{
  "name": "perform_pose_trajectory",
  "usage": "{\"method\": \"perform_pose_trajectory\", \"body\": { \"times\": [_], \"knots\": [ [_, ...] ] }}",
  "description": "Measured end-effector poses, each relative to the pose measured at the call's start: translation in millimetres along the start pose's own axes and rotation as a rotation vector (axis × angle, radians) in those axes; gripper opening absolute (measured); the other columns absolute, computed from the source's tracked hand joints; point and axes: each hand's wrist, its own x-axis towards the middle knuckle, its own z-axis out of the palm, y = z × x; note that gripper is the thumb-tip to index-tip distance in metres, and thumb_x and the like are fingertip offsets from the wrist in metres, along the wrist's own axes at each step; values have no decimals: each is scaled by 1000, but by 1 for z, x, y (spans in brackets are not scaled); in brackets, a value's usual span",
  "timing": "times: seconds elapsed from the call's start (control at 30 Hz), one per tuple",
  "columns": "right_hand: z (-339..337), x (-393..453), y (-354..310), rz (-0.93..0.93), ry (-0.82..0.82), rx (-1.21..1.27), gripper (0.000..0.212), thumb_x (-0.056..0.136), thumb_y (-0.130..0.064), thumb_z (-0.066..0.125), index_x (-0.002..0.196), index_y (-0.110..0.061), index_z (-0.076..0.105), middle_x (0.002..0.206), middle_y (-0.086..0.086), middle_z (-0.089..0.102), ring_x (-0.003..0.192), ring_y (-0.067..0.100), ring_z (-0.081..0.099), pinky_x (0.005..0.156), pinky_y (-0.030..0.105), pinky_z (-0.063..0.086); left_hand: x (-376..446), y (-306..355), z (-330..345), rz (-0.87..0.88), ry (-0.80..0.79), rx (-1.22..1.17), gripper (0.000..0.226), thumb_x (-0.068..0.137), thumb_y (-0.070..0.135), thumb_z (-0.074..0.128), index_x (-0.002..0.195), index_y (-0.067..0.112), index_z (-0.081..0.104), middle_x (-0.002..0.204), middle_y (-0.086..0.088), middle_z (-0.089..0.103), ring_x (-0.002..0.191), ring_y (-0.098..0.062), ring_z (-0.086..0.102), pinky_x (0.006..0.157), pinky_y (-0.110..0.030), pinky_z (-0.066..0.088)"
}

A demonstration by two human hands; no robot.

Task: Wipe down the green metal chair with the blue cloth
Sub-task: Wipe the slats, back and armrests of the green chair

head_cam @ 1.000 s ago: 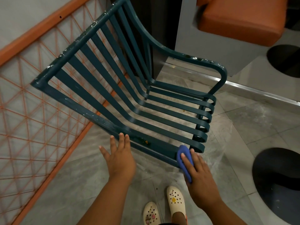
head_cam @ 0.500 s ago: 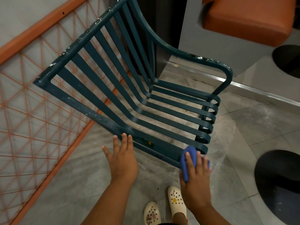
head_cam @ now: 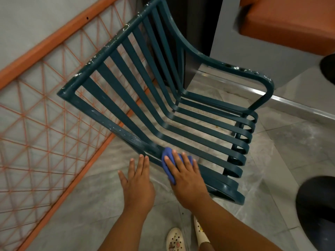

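The green metal chair [head_cam: 181, 127] has slatted seat and back and fills the middle of the view, its backrest toward the upper left. My right hand [head_cam: 186, 176] presses the blue cloth [head_cam: 167, 158] flat onto the near side rail of the chair, fingers spread over it. Most of the cloth is hidden under the hand. My left hand [head_cam: 137, 180] hovers flat just left of the cloth, fingers apart, its fingertips at the rail's lower edge and holding nothing.
An orange lattice panel [head_cam: 45, 120] leans along the left. A grey block with an orange cushion [head_cam: 290, 24] stands at the upper right. Dark round shapes [head_cam: 317, 205] lie on the grey tiled floor at the right. My feet in white clogs [head_cam: 175, 240] show at the bottom.
My right hand slid the blue cloth leftward along the near rail, from the seat's front corner toward the left hand. The left hand stayed nearly in place.
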Motion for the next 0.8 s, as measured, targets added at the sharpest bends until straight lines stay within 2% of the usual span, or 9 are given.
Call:
{"method": "perform_pose_trajectory", "body": {
  "times": [0.07,0.17,0.23,0.3,0.43,0.57,0.63,0.7,0.8],
  "knots": [
    [5,-24,17,72,43,-41,82,95,-37,45,144,-39,-21,152,-1,-27,142,31,-19,110,53,-17,1,-5,-2,0,-4,-19,79,90,18,44,148,29,-9,157,9,-15,144,-19,-16,115,-55,-3],
    [3,-45,15,270,91,-1,86,85,-32,64,150,-30,8,158,11,9,143,35,3,111,59,1,4,-7,-9,-7,11,-39,79,91,17,43,148,28,-10,157,9,-16,143,-19,-17,115,-54,-4],
    [1,-30,1,272,58,12,84,92,-29,54,149,-30,-8,158,10,-9,141,36,-17,112,57,-10,7,-6,-13,-15,23,-56,79,91,16,43,148,28,-10,157,9,-15,144,-18,-16,115,-54,-4],
    [-3,-3,-17,159,25,16,84,97,-28,42,141,-33,-30,153,7,-30,134,34,-35,108,52,-24,9,-6,-16,-28,39,-49,79,91,16,43,148,29,-11,157,8,-16,144,-18,-16,115,-53,-4],
    [-18,39,-31,-40,-50,22,93,95,-20,48,136,-35,-34,148,3,-37,134,30,-35,113,49,-18,15,-7,-15,-42,63,-22,81,91,19,43,146,30,-15,156,8,-17,143,-17,-18,115,-53,-5],
    [-21,23,2,-213,-150,-64,98,94,-20,51,135,-42,-35,146,-5,-42,135,25,-37,112,47,-18,17,-8,-13,-52,40,-25,81,91,21,44,146,30,-16,155,9,-19,141,-16,-21,115,-53,-6],
    [-18,3,24,-200,-193,-70,93,96,-29,45,132,-45,-39,142,-8,-47,134,23,-40,111,44,-22,17,-10,-13,-63,32,-32,81,91,21,43,144,30,-17,154,9,-20,139,-15,-24,114,-53,-7],
    [-17,-10,32,-87,-220,-18,85,98,-39,36,128,-44,-43,144,-5,-44,136,23,-36,111,40,-23,16,-13,-13,-74,29,-40,79,91,20,42,145,30,-15,154,9,-19,138,-14,-25,113,-52,-8],
    [-16,-2,12,24,-190,1,90,99,-34,37,123,-37,-50,145,1,-41,137,27,-32,110,42,-24,17,-14,-16,-101,32,-40,77,92,20,40,147,30,-13,156,8,-16,138,-14,-25,113,-51,-9]
  ]
}}
